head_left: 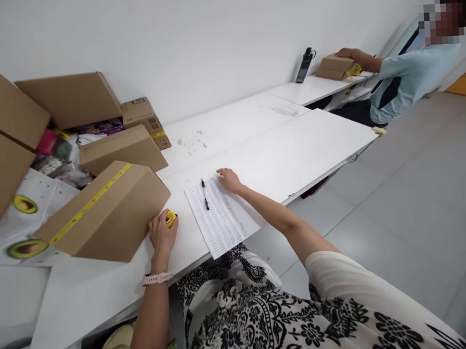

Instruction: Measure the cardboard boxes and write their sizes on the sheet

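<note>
Box [110, 212] w/ yellow tape strip [89, 203] across its top sits on white bench [294, 155], left of the person, tilted diagonally to bench edge. Left hand [161, 233] rests at box's near right corner, fingers curled round a small yellow tape measure [170, 217], clamped on it & touching the box side. Pale watch strap [157, 278] on that wrist. Right hand [228, 180] lies flat, fingers spread apart, holding nothing, fingertips pressing top right corner of a printed sheet [221, 217]. Sheet lies just right of the box, between both hands, dense rows of small print. Black pen [205, 193] lies on sheet's upper left part, near right hand but not touching.

Behind the box: more cartons [122, 149] stacked & leaning by the wall, some open w/ mixed packets inside. Avocado-print bags [24, 206] lie under/left of them. Small scraps [192, 140] scattered mid-bench.

Far right end: co-worker in light blue shirt [407, 77] seated, one hand on a small carton [334, 66] w/ yellow tape measure next to it. Dark handheld device [304, 65] leans upright against wall just left of that carton.
</note>
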Available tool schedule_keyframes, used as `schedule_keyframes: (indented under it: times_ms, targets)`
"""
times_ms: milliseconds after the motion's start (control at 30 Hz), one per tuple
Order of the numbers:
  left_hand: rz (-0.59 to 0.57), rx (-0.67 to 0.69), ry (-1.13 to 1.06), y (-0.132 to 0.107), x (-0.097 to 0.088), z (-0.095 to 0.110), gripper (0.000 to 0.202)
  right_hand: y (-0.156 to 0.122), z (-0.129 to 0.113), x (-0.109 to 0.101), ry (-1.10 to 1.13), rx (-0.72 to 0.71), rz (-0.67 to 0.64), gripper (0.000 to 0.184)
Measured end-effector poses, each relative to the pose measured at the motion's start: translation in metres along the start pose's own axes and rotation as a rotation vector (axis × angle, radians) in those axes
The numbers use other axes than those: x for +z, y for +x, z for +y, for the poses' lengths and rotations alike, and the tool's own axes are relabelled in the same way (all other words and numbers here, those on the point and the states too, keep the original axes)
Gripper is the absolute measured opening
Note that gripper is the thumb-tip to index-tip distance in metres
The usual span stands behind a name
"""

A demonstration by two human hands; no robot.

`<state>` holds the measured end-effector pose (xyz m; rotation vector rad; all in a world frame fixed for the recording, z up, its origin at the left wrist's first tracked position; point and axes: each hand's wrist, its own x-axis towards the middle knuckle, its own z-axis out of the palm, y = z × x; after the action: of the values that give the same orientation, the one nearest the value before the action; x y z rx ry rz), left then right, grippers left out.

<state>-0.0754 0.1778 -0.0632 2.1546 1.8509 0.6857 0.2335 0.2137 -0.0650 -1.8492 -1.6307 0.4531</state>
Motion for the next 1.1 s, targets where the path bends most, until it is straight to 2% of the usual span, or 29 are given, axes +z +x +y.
schedule_keyframes:
  times_ms: [67,100,200,233,300,367,500,667,733,800,867,933,1000,1100]
  targets:
    - [0.029,-0.019,-0.149,-0.007,-0.004,0.01,0.052,-0.012,-0.031,0.0,0.047,-0.043,-0.018,0.034]
    - [0.04,-0.016,-0.248,-0.013,-0.007,0.017,0.057,-0.021,-0.048,0.002,0.126,-0.079,-0.077,0.033]
    - [0.048,0.063,-0.513,-0.039,-0.021,0.034,0.073,-0.056,-0.097,0.009,0.475,-0.183,-0.431,0.034]
    - [0.05,0.089,-0.555,-0.048,-0.025,0.038,0.075,-0.068,-0.11,0.011,0.544,-0.205,-0.478,0.035]
    - [0.051,0.105,-0.584,-0.066,-0.034,0.042,0.078,-0.09,-0.127,0.012,0.61,-0.208,-0.485,0.038]
    - [0.027,0.082,-0.586,-0.082,-0.042,0.041,0.079,-0.108,-0.132,0.008,0.638,-0.169,-0.488,0.04]
    - [-0.072,0.043,-0.588,-0.106,-0.054,0.034,0.08,-0.131,-0.128,-0.006,0.674,-0.091,-0.57,0.044]
    - [-0.194,0.004,-0.679,-0.122,-0.077,0.023,0.082,-0.143,-0.13,-0.023,0.776,-0.11,-0.679,0.046]
    - [-0.205,-0.024,-0.736,-0.124,-0.091,0.014,0.079,-0.135,-0.135,-0.034,0.816,-0.141,-0.731,0.044]
    - [-0.188,-0.084,-0.783,-0.124,-0.109,0.002,0.072,-0.116,-0.138,-0.049,0.864,-0.172,-0.673,0.041]
    - [-0.119,-0.152,-0.818,-0.122,-0.131,-0.014,0.062,-0.084,-0.141,-0.067,0.899,-0.176,-0.46,0.039]
    - [0.009,-0.205,-0.835,-0.121,-0.153,-0.032,0.053,-0.044,-0.142,-0.078,0.933,-0.182,-0.279,0.043]
    - [0.156,-0.244,-0.845,-0.119,-0.173,-0.051,0.045,-0.001,-0.146,-0.079,0.964,-0.158,-0.249,0.044]
    - [0.332,-0.3,-0.862,-0.114,-0.195,-0.076,0.037,0.05,-0.158,-0.06,0.931,-0.074,-0.305,0.042]
